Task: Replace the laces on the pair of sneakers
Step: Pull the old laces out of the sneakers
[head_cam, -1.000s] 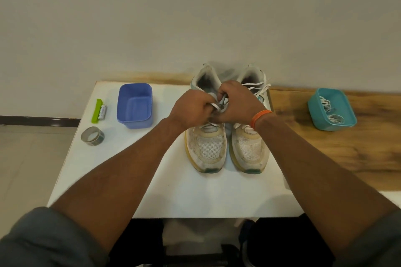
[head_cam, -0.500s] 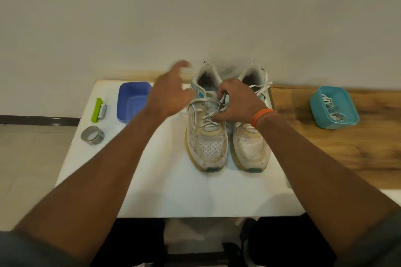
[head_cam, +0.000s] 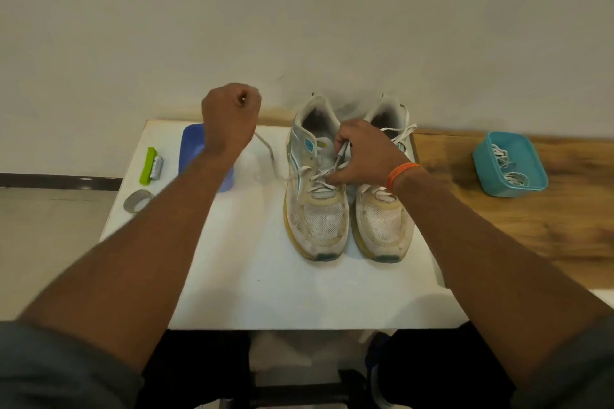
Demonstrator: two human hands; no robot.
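Pulling lace [head_cam: 265, 151], left hand [head_cam: 231, 116] seemingly gripping

A plain indoor work corner, more a staged room than a lived-in home: a bare off-white wall [head_cam: 299, 10], a dark skirting [head_cam: 59, 180] over pale floor tiles [head_cam: 50, 236], and a small white table [head_cam: 265, 292] pushed against a wooden bench [head_cam: 518, 226]. Sorted bins, a blue tub [head_cam: 192, 149] and a teal tub [head_cam: 510, 164], a tape roll [head_cam: 138, 200] and a green tool [head_cam: 148, 165] suggest a prepared craft station
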